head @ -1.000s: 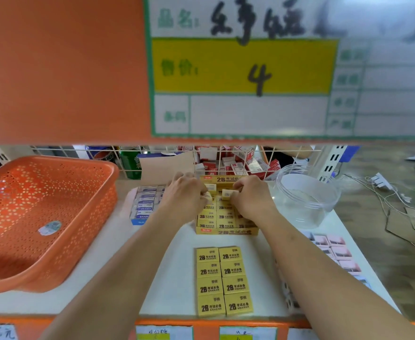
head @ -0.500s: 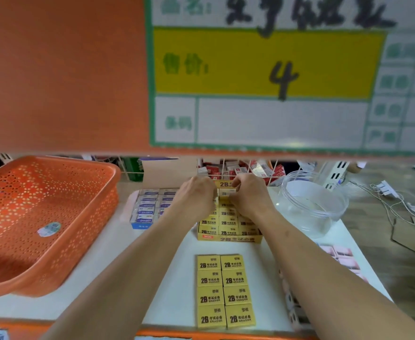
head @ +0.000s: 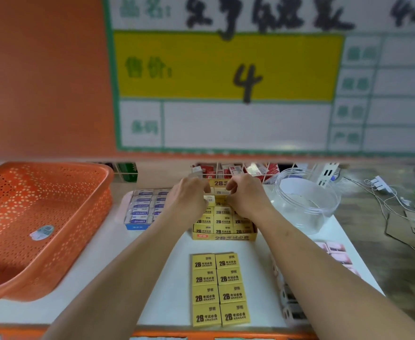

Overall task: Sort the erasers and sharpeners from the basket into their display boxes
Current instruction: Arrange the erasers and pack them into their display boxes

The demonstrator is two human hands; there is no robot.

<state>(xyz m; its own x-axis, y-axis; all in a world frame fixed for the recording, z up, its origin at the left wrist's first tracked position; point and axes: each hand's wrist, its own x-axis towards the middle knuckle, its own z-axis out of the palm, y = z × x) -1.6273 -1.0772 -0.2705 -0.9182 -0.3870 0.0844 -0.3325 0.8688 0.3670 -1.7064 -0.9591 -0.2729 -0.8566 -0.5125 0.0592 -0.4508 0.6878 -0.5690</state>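
Observation:
A yellow 2B eraser display box [head: 223, 237] stands mid-shelf, filled with rows of yellow erasers. Both hands hover over its far end. My left hand [head: 189, 200] and my right hand [head: 246, 198] have curled fingers meeting at a pale eraser [head: 209, 199] between them, over the far rows. Several loose yellow 2B erasers [head: 220, 289] lie in two columns on the white shelf nearer to me. A blue box of white erasers [head: 141, 209] sits left of the yellow box. The orange perforated basket [head: 37, 217] is at far left.
A clear plastic jar [head: 304, 200] stands right of the yellow box. Pink eraser packs [head: 336, 253] and small dark-and-white items [head: 289, 298] lie along the right edge. A wire rack with red-and-white boxes [head: 233, 169] runs behind. An overhead shelf with a price label [head: 226, 69] hangs low.
Both hands have slid toward the far end of the yellow box, still working together on a pale eraser. The camera has moved closer and tilted.

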